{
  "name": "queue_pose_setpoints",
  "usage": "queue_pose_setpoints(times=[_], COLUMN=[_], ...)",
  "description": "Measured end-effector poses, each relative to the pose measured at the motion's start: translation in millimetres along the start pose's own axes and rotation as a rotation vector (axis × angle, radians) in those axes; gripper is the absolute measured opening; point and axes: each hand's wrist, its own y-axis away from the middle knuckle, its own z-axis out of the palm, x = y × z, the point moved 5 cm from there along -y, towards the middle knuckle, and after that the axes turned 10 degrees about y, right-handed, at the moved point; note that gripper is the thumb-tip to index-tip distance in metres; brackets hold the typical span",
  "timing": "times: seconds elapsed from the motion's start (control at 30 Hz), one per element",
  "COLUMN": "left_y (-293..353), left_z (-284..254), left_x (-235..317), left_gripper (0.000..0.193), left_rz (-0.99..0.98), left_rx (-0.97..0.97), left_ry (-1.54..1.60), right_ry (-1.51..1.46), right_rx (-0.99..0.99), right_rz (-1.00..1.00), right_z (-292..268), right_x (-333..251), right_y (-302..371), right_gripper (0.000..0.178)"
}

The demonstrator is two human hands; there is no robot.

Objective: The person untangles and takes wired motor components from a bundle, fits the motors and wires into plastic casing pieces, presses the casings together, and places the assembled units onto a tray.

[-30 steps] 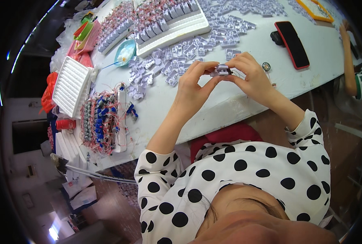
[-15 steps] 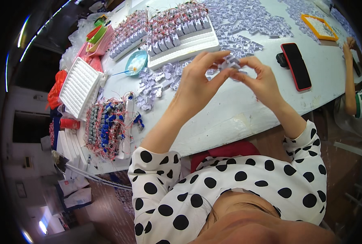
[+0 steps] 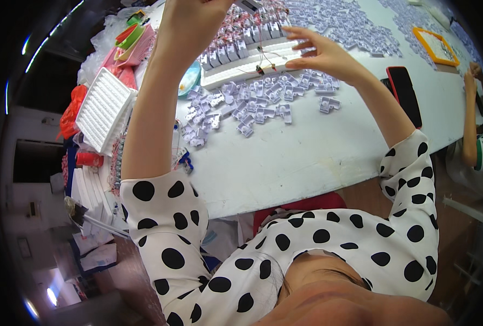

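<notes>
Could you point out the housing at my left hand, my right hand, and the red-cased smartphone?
Grey plastic housing (image 3: 248, 6), head view: its visible face, near the top edge.
Right hand (image 3: 331, 56), head view: middle of the hand.
Red-cased smartphone (image 3: 408, 95), head view: its dark screen.

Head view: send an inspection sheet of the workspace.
Surface: white table, faint marks near its front edge.
Parts: loose pale plastic pieces; wired grey blocks in rows on a white tray.
Clutter: phone; blue dish partly behind the left forearm.
Hands: right hand open near the tray, holding nothing; left hand cut off by the upper edge, grey part beside it, grip unclear.
Cables: thin wires hang over the tray; red wires top the blocks.
Surroundings: co-worker's hand far right; red bag far left.
</notes>
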Motion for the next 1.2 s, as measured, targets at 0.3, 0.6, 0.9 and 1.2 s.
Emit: queue_pose_setpoints(times=[0.3, 0.6, 0.9, 1.2], left_y=[-56.9, -52.9, -24.7, -6.8], left_z=[-7.0, 3.4, -3.5, -6.0], left_x=[-39.2, -75.3, -95.1, -103.8], left_gripper=[0.028, 0.030, 0.030, 0.029], left_rz=[0.057, 0.113, 0.101, 0.071], left_rx=[0.017, 0.028, 0.090, 0.147], left_ry=[-0.180, -0.182, -0.256, -0.225], right_ry=[0.138, 0.396, 0.168, 0.305], right_rx=[0.019, 0.246, 0.453, 0.473], right_rz=[0.114, 0.076, 0.195, 0.295], right_z=[43.0, 60.8, 108.9, 115.1], right_x=[45.7, 45.7, 56.4, 51.2], right_y=[-79.2, -100.3, -113.1, -115.2], right_gripper=[0.050, 0.022, 0.017, 0.019])
